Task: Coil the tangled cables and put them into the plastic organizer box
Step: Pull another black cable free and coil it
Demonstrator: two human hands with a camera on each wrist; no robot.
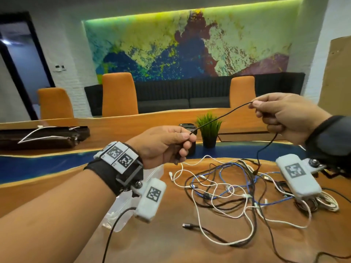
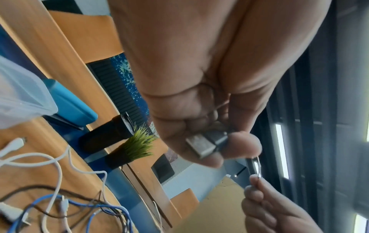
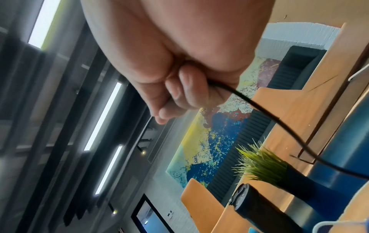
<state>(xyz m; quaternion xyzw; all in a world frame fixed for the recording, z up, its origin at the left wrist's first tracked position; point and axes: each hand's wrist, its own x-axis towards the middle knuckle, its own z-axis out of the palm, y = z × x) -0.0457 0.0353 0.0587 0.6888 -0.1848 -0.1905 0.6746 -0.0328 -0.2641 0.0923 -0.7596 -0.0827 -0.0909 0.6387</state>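
Above the tangle [image 1: 228,186]: black cable [image 1: 224,115] pinched by left hand [image 1: 163,145] at its plug, by right hand [image 1: 284,116] farther along; further pulling likely to tighten knots.

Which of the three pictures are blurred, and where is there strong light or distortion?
Head view: mostly sharp; wide-angle bending at the edges; green glow above the mural. Left wrist view: the left hand is near and soft; ceiling lights glare. Right wrist view: the black cable and potted plant are blurred.
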